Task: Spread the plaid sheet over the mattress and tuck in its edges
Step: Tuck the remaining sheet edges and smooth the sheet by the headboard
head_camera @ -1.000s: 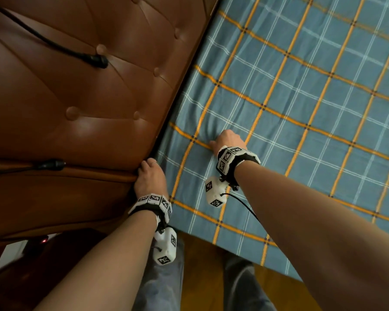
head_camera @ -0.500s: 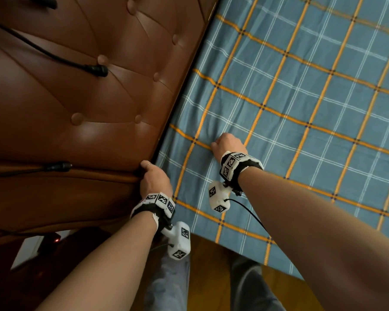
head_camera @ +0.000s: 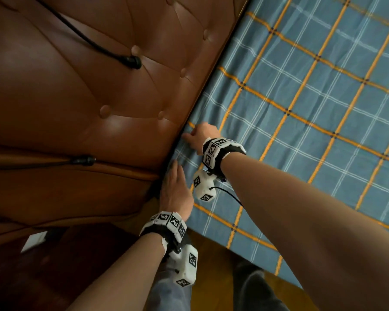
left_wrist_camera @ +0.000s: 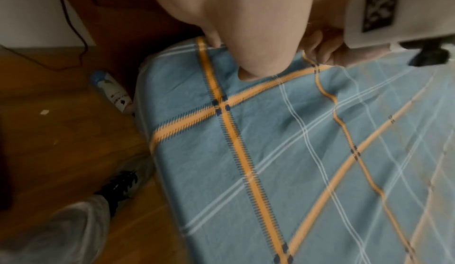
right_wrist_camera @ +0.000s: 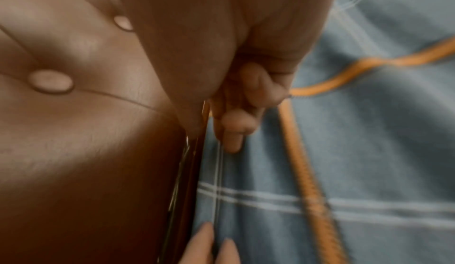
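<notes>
The blue plaid sheet [head_camera: 301, 113] with orange lines lies flat over the mattress and hangs down its near side. My right hand [head_camera: 199, 134] sits at the sheet's edge against the headboard; in the right wrist view its curled fingers [right_wrist_camera: 256, 89] bunch a fold of the plaid sheet [right_wrist_camera: 357, 151]. My left hand [head_camera: 174, 189] lies just nearer, at the mattress corner, fingers straight and pressing the sheet beside the gap. The left wrist view shows that hand [left_wrist_camera: 246, 34] on the covered corner of the plaid sheet [left_wrist_camera: 246, 151]. Its fingertips [right_wrist_camera: 202, 243] show low in the right wrist view.
A brown tufted leather headboard [head_camera: 88, 97] fills the left, with black cables and a plug [head_camera: 130, 61] across it. Wooden floor [head_camera: 222, 261] lies below the bed. A white bottle [left_wrist_camera: 110, 89] lies on the floor by the bed corner. My legs and a shoe [left_wrist_camera: 120, 184] stand close to the bed.
My right hand slid left across the sheet to the headboard edge and curled on the fabric. My left hand's fingers straightened and moved onto the sheet at the corner.
</notes>
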The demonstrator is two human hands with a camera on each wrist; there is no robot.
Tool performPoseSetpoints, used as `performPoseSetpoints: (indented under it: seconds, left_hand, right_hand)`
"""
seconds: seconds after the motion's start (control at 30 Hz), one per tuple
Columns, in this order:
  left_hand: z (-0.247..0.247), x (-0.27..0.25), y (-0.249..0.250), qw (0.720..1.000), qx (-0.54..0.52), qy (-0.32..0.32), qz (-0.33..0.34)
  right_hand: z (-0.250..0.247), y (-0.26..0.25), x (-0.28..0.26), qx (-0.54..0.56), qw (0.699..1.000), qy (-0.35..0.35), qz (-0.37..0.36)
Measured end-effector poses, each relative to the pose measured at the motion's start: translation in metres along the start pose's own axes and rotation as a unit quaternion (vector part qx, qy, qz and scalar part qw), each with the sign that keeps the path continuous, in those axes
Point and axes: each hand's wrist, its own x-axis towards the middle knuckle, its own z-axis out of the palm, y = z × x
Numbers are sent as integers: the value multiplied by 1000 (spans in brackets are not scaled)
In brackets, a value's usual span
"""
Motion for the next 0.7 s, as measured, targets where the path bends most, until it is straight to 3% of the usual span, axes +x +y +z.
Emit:
performPoseSetpoints:
  seconds: [0.13,0.23,0.47,0.6,0.7]
  left_hand:
    - [-3,-6,-10,999,-47,20,-16]
    - [-3,-5,-15,998,-49,44,6]
    - [-3,-12,-5,989,-121,77,45]
    - [7,-12,-13,996,-41,40,63]
    - [12,-14,-14,999,-36,0,-4]
  right_hand:
    - [5,-11,9,-52,997,35,45]
    - [4,-14,13,-40,998,14,53]
    - [15,-23,24,10,1000,-12,16]
    - [19,-11,22,35,999,-2,0]
    - [22,-4,11,-128,991,4,-35]
